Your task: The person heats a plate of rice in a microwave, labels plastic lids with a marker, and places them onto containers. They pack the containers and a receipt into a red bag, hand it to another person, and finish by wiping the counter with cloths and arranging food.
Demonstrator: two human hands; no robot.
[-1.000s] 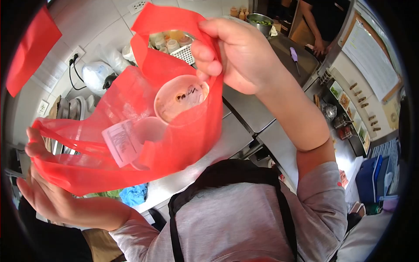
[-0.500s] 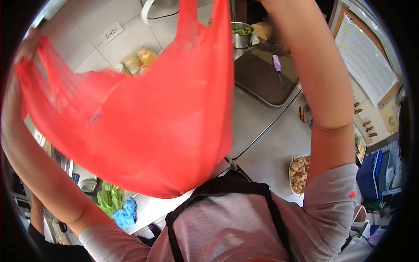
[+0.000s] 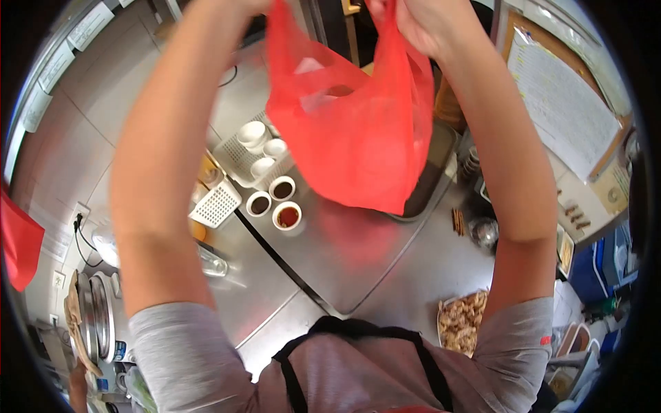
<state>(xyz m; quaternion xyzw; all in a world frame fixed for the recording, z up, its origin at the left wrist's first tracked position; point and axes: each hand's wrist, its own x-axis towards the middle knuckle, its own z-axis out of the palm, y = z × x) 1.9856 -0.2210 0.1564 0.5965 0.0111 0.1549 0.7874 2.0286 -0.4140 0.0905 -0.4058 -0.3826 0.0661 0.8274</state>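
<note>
A red plastic bag (image 3: 358,144) hangs by its handles above the steel counter, with whitish things showing faintly inside its mouth. My right hand (image 3: 416,27) is closed on the right handle at the top of the view. At the top edge my left hand (image 3: 256,5) is mostly cut off, and the left handle runs up to it; its fingers do not show fully. Below and left of the bag stand three small white cups of dark and reddish sauce, one being a sauce cup (image 3: 286,216). Behind them a white plastic basket (image 3: 231,162) holds several white cups.
A dark tray (image 3: 441,162) lies partly behind the bag. Chopped brown food fills a container (image 3: 463,323) near my right elbow. A clear glass (image 3: 212,263) lies at left. Metal pot lids (image 3: 100,313) stand at the far left, near another red bag (image 3: 21,241).
The bag has swung from spread wide at left to hanging narrower at centre. My left hand has come up and inward, beside the right. The sauce cups and basket now show.
</note>
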